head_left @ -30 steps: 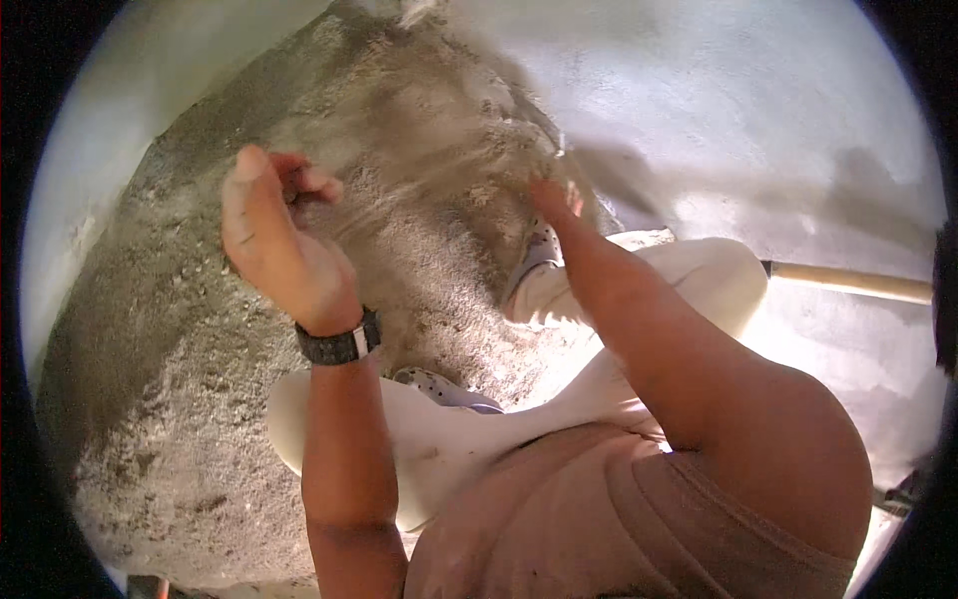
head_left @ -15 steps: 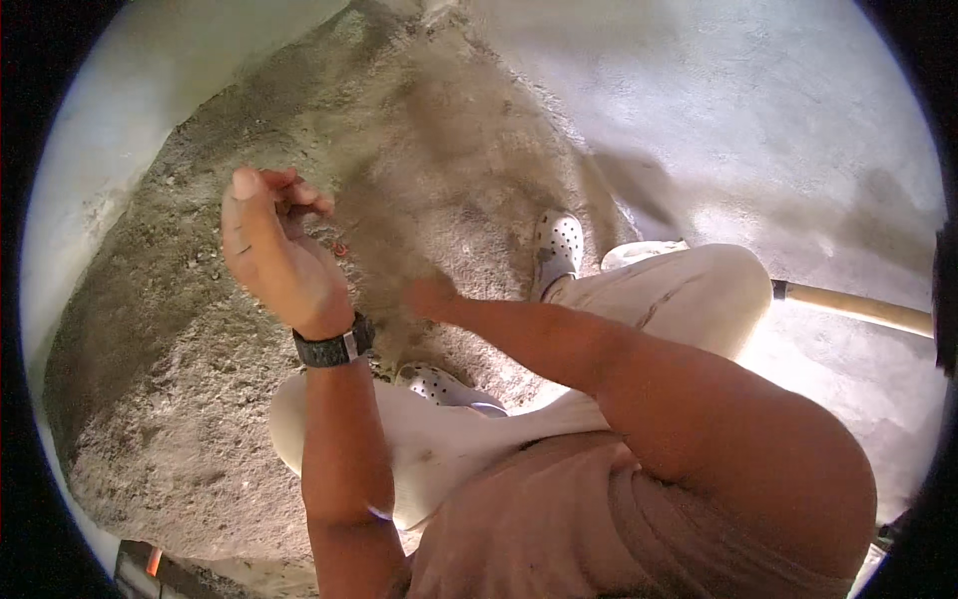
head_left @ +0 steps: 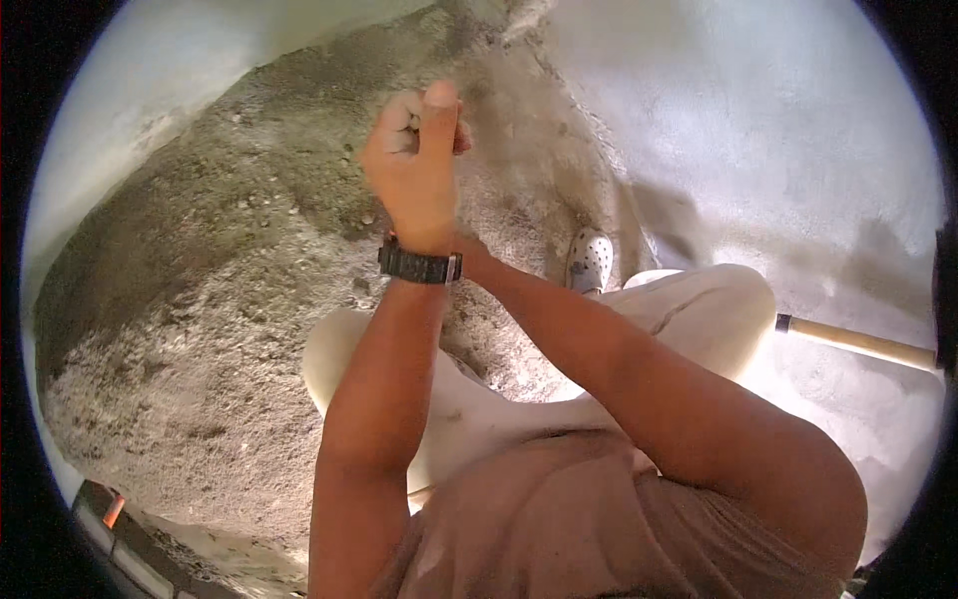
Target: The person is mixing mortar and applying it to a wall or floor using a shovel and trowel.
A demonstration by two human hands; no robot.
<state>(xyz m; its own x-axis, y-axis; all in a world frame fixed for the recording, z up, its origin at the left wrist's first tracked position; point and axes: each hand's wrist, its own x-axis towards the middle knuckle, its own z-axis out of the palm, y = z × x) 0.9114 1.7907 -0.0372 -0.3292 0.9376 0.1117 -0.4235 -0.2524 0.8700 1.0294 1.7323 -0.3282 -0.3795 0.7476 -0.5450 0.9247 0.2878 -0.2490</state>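
My left hand [head_left: 414,170] is raised over the heap of grey-brown earth [head_left: 259,230], its fingers curled in and the thumb lying along the top. A dark hollow shows between the fingers; what they hold, if anything, is hidden. A black watch [head_left: 417,265] circles that wrist. My right forearm [head_left: 589,334] reaches in from the right and passes beneath the left wrist. Only the edge of my right hand [head_left: 471,258] shows there; its fingers are hidden behind the left wrist and hand.
Pale walls [head_left: 778,120] enclose the earth at left and right. A wooden handle [head_left: 858,342] with a dark end lies by my right knee. My legs in light trousers [head_left: 699,304] are bent, and a white clog [head_left: 590,262] stands on the earth. An orange object [head_left: 114,511] is at the lower left.
My left hand has moved right and farther away, and its fingers have curled tighter. My right hand, blurred and apart from it before, is now mostly covered by the left wrist. The view has shifted slightly.
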